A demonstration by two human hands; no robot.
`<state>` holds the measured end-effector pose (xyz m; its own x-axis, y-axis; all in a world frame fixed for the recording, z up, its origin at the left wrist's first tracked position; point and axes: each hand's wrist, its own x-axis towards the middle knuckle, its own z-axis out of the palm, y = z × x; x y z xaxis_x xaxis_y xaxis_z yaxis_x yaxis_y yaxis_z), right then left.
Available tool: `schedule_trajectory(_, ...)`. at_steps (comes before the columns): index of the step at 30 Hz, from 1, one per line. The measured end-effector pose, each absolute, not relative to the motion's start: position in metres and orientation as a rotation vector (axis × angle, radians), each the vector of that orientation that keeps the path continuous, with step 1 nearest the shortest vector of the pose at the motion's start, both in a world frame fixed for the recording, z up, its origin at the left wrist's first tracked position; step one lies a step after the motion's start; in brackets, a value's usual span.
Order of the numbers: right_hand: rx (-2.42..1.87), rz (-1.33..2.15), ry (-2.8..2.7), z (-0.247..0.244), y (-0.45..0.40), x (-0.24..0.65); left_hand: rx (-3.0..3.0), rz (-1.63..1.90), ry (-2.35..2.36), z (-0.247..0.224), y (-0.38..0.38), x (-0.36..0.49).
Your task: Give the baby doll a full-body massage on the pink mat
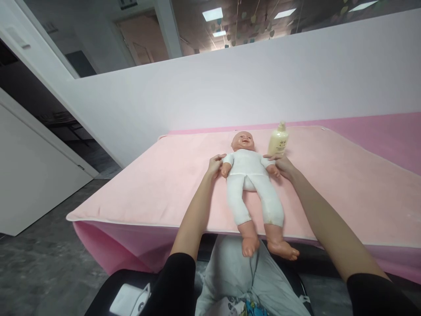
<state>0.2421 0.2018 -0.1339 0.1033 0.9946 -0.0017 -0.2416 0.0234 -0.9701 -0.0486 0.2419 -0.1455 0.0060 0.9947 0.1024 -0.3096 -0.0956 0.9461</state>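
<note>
A baby doll (246, 163) with a white cloth body lies on its back on the pink padded mat (138, 184), head towards the wall. Its bare plastic feet hang over the mat's front edge, above my lap. My left hand (215, 165) is closed at the doll's sleeve on the left side, fingertips against the white cloth. On the other side my right hand (283, 166) has its fingers over the doll's other forearm, thumb side partly hidden. Just behind my right hand stands a pale yellow pump bottle (278, 139), upright beside the doll's head.
A white partition wall (210, 96) rises behind the table, with glass above it. Pink cloth (108, 245) drapes from the table's front. A white object with a strap (130, 300) lies on the black seat at my left. A white door (33, 175) stands farther left.
</note>
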Motion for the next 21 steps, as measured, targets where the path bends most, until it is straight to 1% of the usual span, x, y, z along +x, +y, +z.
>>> schedule_trajectory(5,-1.12,1.284,-0.938,-0.1311,0.1992,0.2408,1.049,1.396,0.909,-0.1464,0.2433,-0.0491)
schedule_trajectory(9,-1.14,1.248,-0.946,-0.1307,0.1995,0.241,1.057,1.41,0.912,-0.1452,0.2419,-0.0482)
schedule_trajectory(17,-1.048,1.168,-1.048,-0.1364,0.203,0.2427,1.028,1.463,0.901,-0.1441,0.2397,-0.0422)
schedule_trajectory(21,-1.028,1.186,-1.052,-0.1389,0.2053,0.2447,1.055,1.491,0.892,-0.1424,0.2392,-0.0412)
